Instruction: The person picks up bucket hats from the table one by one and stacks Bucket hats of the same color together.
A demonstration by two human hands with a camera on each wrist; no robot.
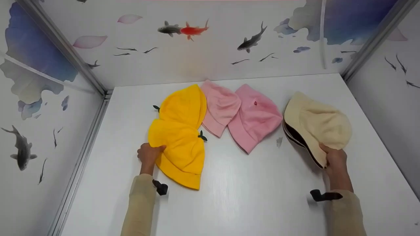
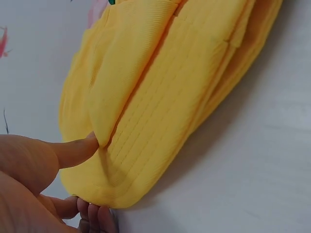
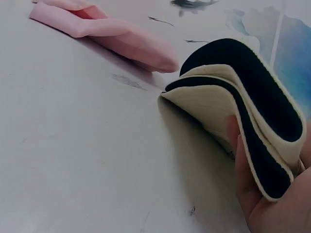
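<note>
My left hand (image 1: 150,155) pinches the brim edge of the nearer yellow hat (image 1: 180,150), thumb on top and fingers beneath. That hat lies folded flat, with a small green leaf tab at its crown, and overlaps a second yellow hat (image 1: 178,103) behind it. In the left wrist view the stitched brim (image 2: 150,107) shows close up. At the right, my right hand (image 1: 336,160) grips the near end of a cream hat (image 1: 318,121) with dark lining. Its brim edge (image 3: 243,97) appears in stacked layers in the right wrist view, tilted up off the table there.
Between the yellow and cream hats lie a pale pink hat (image 1: 220,108) and a deeper pink hat (image 1: 257,118), the latter with a small red mark. The white table (image 1: 249,193) meets fish-patterned panels (image 1: 210,59) at the back and sides. A grey smudge (image 1: 279,142) marks the tabletop.
</note>
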